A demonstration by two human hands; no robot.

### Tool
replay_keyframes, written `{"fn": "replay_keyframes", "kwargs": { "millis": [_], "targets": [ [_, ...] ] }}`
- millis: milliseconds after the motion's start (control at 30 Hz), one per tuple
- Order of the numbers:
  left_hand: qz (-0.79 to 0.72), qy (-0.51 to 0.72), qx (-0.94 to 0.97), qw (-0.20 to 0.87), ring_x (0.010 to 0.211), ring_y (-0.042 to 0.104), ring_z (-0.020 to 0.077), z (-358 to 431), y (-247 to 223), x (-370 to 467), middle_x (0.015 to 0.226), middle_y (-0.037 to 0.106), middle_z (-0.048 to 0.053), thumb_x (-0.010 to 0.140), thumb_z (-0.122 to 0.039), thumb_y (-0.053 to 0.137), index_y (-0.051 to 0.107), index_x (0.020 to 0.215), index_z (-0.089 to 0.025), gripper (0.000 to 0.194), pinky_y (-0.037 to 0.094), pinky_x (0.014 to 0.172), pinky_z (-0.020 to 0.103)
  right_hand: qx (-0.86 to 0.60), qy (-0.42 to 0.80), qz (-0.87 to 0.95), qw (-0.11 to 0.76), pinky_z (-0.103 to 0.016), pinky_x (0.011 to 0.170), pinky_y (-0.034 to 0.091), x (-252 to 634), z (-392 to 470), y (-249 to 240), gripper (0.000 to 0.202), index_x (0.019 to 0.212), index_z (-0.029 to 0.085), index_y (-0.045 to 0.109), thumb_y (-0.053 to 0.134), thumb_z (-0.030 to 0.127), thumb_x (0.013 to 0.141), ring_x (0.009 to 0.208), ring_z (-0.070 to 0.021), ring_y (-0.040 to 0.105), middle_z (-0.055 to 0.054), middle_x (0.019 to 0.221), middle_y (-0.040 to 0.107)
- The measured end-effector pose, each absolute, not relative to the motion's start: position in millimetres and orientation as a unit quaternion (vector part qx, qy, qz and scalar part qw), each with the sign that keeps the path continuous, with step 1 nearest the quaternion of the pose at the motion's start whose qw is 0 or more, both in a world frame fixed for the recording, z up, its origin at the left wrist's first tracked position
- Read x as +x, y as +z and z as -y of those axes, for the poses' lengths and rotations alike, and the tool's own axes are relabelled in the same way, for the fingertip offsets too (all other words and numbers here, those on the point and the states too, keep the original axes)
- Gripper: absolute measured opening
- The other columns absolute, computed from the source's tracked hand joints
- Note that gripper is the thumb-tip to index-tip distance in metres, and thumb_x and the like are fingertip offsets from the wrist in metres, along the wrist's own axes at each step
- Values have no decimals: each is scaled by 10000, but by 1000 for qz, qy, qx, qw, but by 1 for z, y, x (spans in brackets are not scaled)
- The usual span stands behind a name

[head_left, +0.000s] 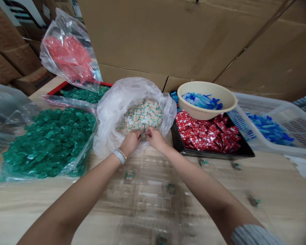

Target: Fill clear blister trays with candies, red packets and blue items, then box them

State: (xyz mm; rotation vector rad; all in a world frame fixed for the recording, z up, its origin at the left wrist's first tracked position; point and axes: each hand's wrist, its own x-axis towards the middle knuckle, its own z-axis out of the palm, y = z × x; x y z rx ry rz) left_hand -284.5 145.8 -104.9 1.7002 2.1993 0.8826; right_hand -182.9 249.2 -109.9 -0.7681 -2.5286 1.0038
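Observation:
Both hands meet at the near edge of a crinkled translucent plastic bag [117, 98], which lies opened around a heap of small packets [145, 114] in white, green and orange. My left hand [132, 142] has its fingers pinched together at the heap, with a bracelet and a pale band on that wrist. Close beside it, my right hand [155, 136] has thumb and fingertips drawn together too. What the fingertips hold is too small and blurred to make out. Under my forearms is a blurred clear plastic tray [148, 207], with a few small packets on it.
Left lies a bag of green pieces [51, 143], with a bag of red pieces [71, 58] behind. Right, a black tray holds red packets [206, 132]; a cream bowl [206, 114] of blue pieces rests on it. Beyond stands a white basket [295, 119]. Cardboard boxes [153, 37] close off the back.

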Motion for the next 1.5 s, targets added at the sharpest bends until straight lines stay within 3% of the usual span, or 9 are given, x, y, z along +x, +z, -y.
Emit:
{"fn": "replay_keyframes", "kwargs": {
  "millis": [233, 467, 633, 733, 933, 1000, 1167, 1500],
  "targets": [
    [-744, 271, 601, 106, 750, 559, 165, -148, -100, -282, 793, 625, 78, 754, -74, 452, 626, 826, -124, 195, 428, 715, 261, -281, 408, 847, 192, -214, 586, 397, -187, -248, -110, 187, 693, 176, 439, 414, 25, 587, 603, -105, 500, 34, 634, 488],
    [-752, 263, 594, 109, 760, 567, 171, -150, -99, -277, 822, 631, 87, 757, -91, 456, 627, 831, -123, 189, 434, 733, 273, -298, 399, 842, 208, -217, 590, 410, -181, -245, -111, 267, 847, 175, 470, 423, 41, 620, 596, -105, 514, 29, 655, 524],
    [-756, 264, 588, 115, 791, 576, 175, -150, -100, -279, 850, 641, 88, 740, -76, 465, 624, 880, -127, 219, 434, 755, 272, -292, 381, 860, 176, -234, 636, 425, -179, -248, -113, 277, 838, 172, 512, 422, 24, 622, 649, -111, 530, 10, 706, 559],
    [-759, 302, 562, 130, 793, 589, 175, -149, -102, -281, 864, 648, 80, 722, -59, 466, 576, 996, -138, 306, 445, 728, 267, -251, 363, 885, 150, -244, 664, 426, -179, -248, -110, 293, 882, 157, 534, 470, 29, 626, 696, -120, 527, -17, 778, 568],
    [-739, 377, 532, 173, 724, 598, 159, -150, -111, -288, 828, 649, 63, 676, -47, 498, 316, 1268, -114, 622, 454, 656, 252, -172, 268, 940, 126, -264, 744, 394, -179, -245, -103, 247, 901, 174, 567, 482, 71, 693, 833, -148, 500, -48, 900, 543],
    [-727, 405, 522, 187, 708, 589, 134, -151, -113, -291, 819, 639, 44, 669, -38, 490, 342, 1244, -116, 599, 451, 654, 234, -177, 264, 940, 128, -255, 714, 393, -179, -246, -104, 196, 854, 164, 570, 476, 80, 704, 787, -140, 496, -47, 878, 532],
    [-752, 402, 492, 175, 655, 572, 120, -150, -112, -293, 719, 617, 15, 694, -73, 467, 518, 1023, -117, 336, 440, 624, 226, -198, 277, 928, 152, -231, 667, 382, -179, -250, -113, 153, 823, 147, 565, 497, 89, 699, 701, -125, 473, -20, 765, 521],
    [-737, 393, 537, 118, 672, 565, 134, -148, -106, -280, 727, 595, 11, 686, -55, 446, 499, 1025, -147, 355, 441, 642, 241, -179, 270, 933, 155, -239, 691, 387, -178, -249, -114, 168, 836, 135, 596, 514, 71, 703, 734, -139, 474, -28, 750, 528]
  ]
}}
